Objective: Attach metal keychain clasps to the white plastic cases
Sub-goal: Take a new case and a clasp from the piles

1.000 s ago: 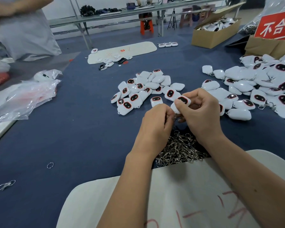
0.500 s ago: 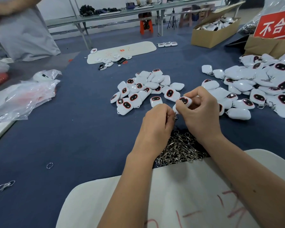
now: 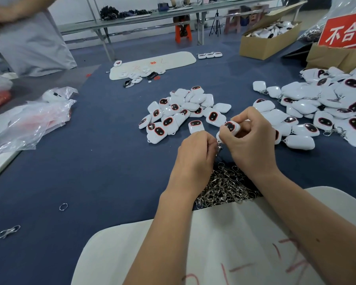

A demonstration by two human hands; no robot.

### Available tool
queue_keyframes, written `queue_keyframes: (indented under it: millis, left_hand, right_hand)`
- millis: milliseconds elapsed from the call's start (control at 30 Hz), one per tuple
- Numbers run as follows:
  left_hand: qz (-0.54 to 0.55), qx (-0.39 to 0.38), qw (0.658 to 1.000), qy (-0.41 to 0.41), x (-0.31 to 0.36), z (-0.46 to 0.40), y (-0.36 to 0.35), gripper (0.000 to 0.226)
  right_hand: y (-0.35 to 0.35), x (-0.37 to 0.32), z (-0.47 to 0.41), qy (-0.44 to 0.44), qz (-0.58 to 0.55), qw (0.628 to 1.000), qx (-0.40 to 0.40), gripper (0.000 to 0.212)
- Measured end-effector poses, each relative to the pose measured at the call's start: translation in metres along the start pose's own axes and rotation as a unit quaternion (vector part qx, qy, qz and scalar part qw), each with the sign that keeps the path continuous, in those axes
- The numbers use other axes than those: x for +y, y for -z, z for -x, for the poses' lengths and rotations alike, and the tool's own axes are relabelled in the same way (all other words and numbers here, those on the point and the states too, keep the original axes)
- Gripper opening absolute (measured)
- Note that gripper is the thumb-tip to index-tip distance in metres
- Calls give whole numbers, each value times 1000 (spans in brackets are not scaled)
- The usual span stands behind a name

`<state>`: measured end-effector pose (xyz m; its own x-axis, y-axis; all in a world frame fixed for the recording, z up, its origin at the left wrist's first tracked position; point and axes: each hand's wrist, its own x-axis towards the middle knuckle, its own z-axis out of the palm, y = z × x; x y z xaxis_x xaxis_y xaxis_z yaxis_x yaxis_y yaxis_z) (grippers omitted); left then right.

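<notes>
case a touch higher than before in right-hand fingers, clasp in left, above blue table

Red sign, upper right of frame, white characters "不合格", last one cut off by frame edge. White board, bottom centre, red handwritten marks, not legible. Second white board, upper centre, faint red scribbles, unreadable.

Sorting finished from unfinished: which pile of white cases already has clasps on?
The right pile, beside the right hand: metal clasps trail from cases along its edges. The middle pile shows none.
</notes>
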<state>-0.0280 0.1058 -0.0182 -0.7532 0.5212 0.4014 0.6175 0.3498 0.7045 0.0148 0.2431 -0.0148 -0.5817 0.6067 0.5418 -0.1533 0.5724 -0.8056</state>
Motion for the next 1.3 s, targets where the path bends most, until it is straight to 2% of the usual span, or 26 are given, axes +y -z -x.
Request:
queue_keyframes:
  millis: [133, 233, 300, 367, 500, 667, 833, 933, 1133, 1300]
  left_hand:
    - [18, 7, 1000, 18, 0, -2, -1, 22]
    - [57, 36, 998, 9, -1, -6, 0, 16]
    - [74, 45, 996, 3, 0, -6, 0, 10]
    - [83, 52, 995, -2, 1, -6, -1, 14]
    - [134, 103, 986, 3, 3, -8, 1, 16]
    - [190, 110, 975, 38, 5, -7, 1, 19]
    - [230, 116, 963, 72, 8, -9, 1, 16]
    - [246, 130, 956, 96, 8, -10, 2, 14]
    - [283, 174, 934, 134, 4, -12, 5, 11]
    - [285, 178, 932, 137, 3, -12, 7, 12]
  right_hand:
    - [-1, 1, 1, -17, -18, 1000, 11, 22]
    - [-1, 3, -1, -80, -72, 994, 8, 20]
    - [0, 2, -3, -137, -144, 980, -1, 19]
    - [0, 2, -4, -177, -197, 964, -9, 19]
    - [-1, 0, -6, -216, -235, 947, -23, 19]
    - [0, 0, -6, -206, -245, 946, -46, 9]
    - [-2, 0, -6, -195, -263, 942, -76, 9]
    - [-1, 1, -7, -203, -292, 929, -102, 7]
    - [2, 4, -7, -224, -368, 886, -173, 19]
    - [2, 5, -7, -226, -363, 885, -185, 15]
